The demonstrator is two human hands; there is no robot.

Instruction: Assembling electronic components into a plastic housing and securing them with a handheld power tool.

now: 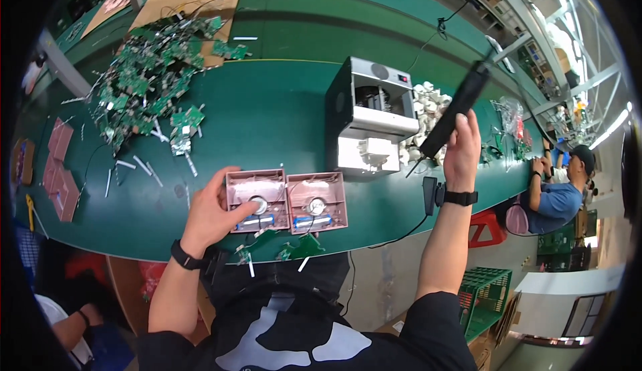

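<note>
– Black shirt front (314, 334) nearest the camera. Where's the work?

– Just beyond it, near edge of the green tabletop (287, 120): left pink housing (257, 186) and right pink housing (317, 187), side by side, open faces up. Blue cell and round metal disc in each. Two green boards (301, 247) just on the wearer's side of them.

– Handling?

– Likely light, stiff moulded plastic; smooth, so maybe a bit slippery. Thin walls could crack if squeezed hard. Boards and fine wires look like the fragile part. Best hold: outer walls, clear of wiring.

– Left grip (208, 210)?

– Part-spread on the left housing: fingers round its upper left corner, thumb in over the wall, tip at the disc. Can't tell how hard it presses.

– Right grip (461, 151)?

– Closed round a black stick-shaped tool (455, 103), raised, tilted, well apart from the housings, right of the silver-and-black machine (378, 120). Probably a powered driver, heavier than a housing; mid-barrel is the place to hold it. Far end's blurred.
</note>
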